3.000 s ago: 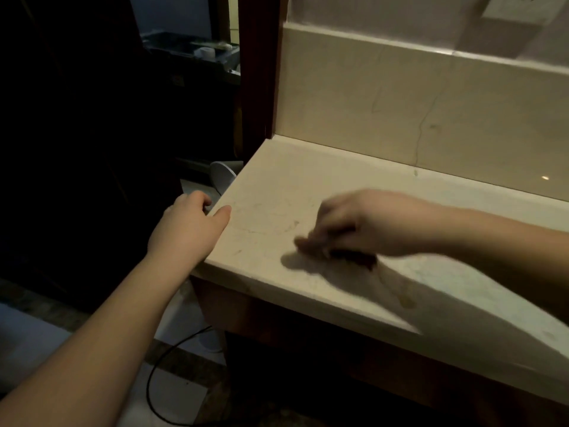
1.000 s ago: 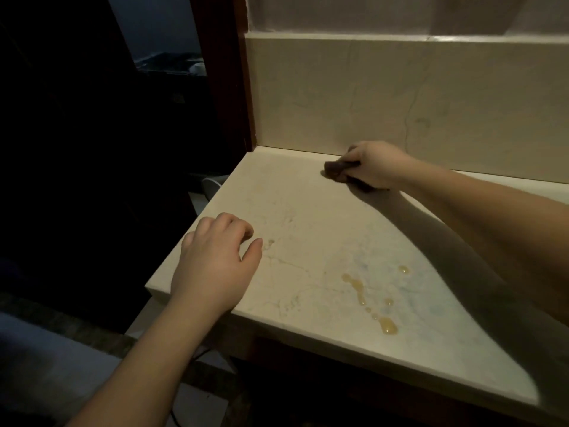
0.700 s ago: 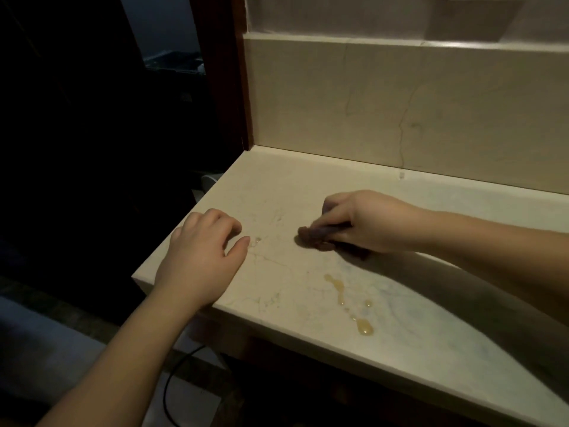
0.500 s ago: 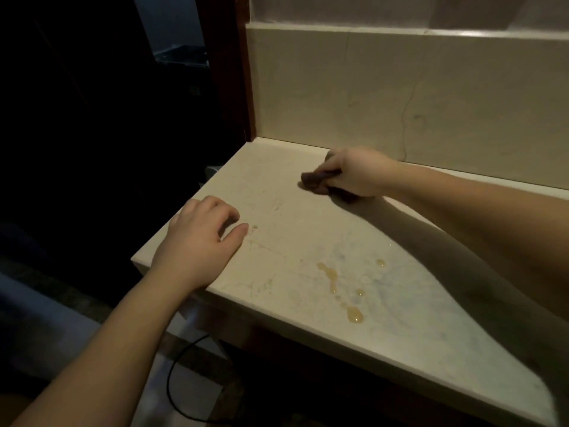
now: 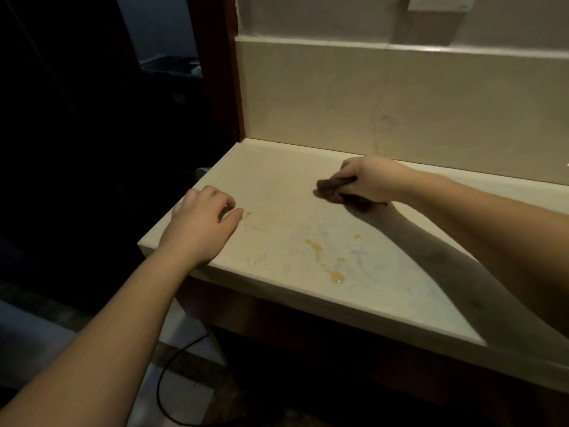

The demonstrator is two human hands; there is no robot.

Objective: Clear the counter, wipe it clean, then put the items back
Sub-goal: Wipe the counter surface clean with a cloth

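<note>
The right hand is gripping a dark cloth against the table, right of centre. The amber spill is lying below it, toward the front edge, its streak running diagonally. The left hand, fingers loosely curled and holding nothing, is resting on the table's left corner, somewhat farther from the spill.

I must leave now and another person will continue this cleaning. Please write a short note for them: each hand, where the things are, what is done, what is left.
Right hand: grips a dark cloth, pressed on the counter near the back wall.
Left hand: holds nothing; it rests on the counter's left front corner, fingers loosely curled.
Done: no items stand on the visible part of the counter, so clearing looks finished there.
Left: amber drops of a spill lie near the front edge, nearer than the cloth and apart from it, plus one small drop by the left fingertips. Wipe these, then put the items back; they are not in view.
</note>
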